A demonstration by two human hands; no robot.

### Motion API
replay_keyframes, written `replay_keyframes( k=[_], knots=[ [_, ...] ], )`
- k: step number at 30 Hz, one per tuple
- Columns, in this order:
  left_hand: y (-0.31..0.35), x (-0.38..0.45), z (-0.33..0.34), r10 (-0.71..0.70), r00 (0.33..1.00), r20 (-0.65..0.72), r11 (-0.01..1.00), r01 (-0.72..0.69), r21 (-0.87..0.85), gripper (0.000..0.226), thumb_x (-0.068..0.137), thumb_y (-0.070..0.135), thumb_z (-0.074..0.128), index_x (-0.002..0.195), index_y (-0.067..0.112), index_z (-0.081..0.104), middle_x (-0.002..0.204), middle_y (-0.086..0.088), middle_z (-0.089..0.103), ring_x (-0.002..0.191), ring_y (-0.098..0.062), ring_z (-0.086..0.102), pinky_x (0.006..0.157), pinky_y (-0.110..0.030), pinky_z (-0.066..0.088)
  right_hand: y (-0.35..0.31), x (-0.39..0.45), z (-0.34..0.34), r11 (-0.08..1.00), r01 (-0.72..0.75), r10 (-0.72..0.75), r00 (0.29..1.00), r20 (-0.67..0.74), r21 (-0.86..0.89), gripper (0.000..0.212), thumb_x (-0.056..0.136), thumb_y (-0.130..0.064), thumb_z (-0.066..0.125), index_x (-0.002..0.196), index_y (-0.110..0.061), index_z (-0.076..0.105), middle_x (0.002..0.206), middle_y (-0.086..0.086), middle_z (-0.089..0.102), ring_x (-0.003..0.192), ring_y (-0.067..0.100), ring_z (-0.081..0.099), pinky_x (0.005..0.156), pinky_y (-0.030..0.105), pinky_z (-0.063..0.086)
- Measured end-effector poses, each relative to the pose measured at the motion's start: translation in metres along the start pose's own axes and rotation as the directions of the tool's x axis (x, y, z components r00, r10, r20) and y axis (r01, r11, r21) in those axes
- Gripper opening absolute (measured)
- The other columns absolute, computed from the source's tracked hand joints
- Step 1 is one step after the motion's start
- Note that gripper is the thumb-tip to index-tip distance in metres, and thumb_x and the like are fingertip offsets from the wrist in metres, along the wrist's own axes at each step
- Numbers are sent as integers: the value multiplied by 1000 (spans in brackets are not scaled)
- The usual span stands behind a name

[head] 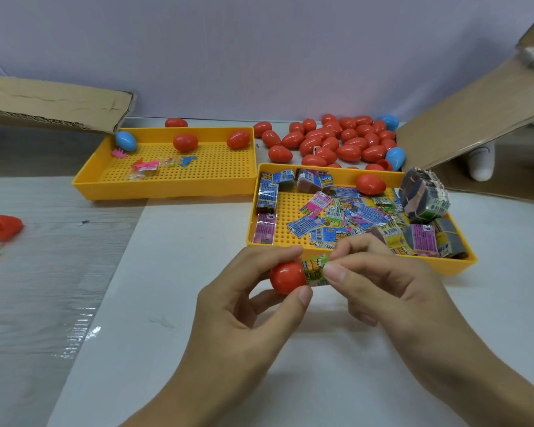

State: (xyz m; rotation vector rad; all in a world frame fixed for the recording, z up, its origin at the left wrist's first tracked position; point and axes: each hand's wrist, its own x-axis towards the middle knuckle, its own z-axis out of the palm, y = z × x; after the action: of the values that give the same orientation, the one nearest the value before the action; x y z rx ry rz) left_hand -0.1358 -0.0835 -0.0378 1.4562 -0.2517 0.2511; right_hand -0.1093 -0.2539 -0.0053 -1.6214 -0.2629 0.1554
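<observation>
My left hand (pixel 244 306) grips a red plastic egg half (pixel 285 277) between thumb and fingers, low in the middle of the view. A folded green printed leaflet (pixel 316 269) sticks out of the egg's open side. My right hand (pixel 383 288) pinches that leaflet at the egg's mouth. Both hands hover just in front of the near yellow tray (pixel 290 240), which holds several loose and bundled leaflets and one red egg (pixel 370 184).
A second yellow tray (pixel 167 188) at the left back holds two red eggs, a blue egg (pixel 126 140) and small toy figures. A heap of red eggs (pixel 336 143) lies behind. Cardboard flaps stand at left (pixel 53 103) and right (pixel 475 118). Red egg halves (pixel 3 226) lie at the far left.
</observation>
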Motion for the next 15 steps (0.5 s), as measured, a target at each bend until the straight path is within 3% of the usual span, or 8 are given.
replay_keyframes(
  k=[8, 11, 15],
  knots=[
    [0, 1, 0, -4, 1000, -2, 1000, 4, 13, 33, 80, 13, 77, 112, 18, 74, 110, 0, 67, 109, -25, 66, 83, -25, 57, -2, 0, 0, 1000, 14, -14, 1000, 4, -3, 16, 75, -33, 70, 63, -24, 76, 85, -12, 58, 67, 1, 54, 59, 9, 39],
    [-1, 0, 0, 0, 1000, -14, 1000, 1, 30, 35, 79, 6, 74, 113, 16, 74, 109, -1, 67, 108, -22, 67, 82, -24, 57, -3, -1, 1, 1000, 18, -18, 1000, 15, -8, 21, 73, -42, 72, 61, -25, 75, 84, -13, 57, 71, 0, 53, 58, 11, 39],
    [0, 1, 1, 8, 1000, -16, 1000, -8, 16, 35, 79, 17, 77, 114, 17, 75, 110, -3, 67, 107, -20, 67, 83, -24, 57, -2, -1, 0, 1000, 4, -4, 1000, 11, -20, 28, 69, -48, 71, 72, -22, 79, 89, -13, 55, 67, 0, 51, 55, 12, 36]
  ],
)
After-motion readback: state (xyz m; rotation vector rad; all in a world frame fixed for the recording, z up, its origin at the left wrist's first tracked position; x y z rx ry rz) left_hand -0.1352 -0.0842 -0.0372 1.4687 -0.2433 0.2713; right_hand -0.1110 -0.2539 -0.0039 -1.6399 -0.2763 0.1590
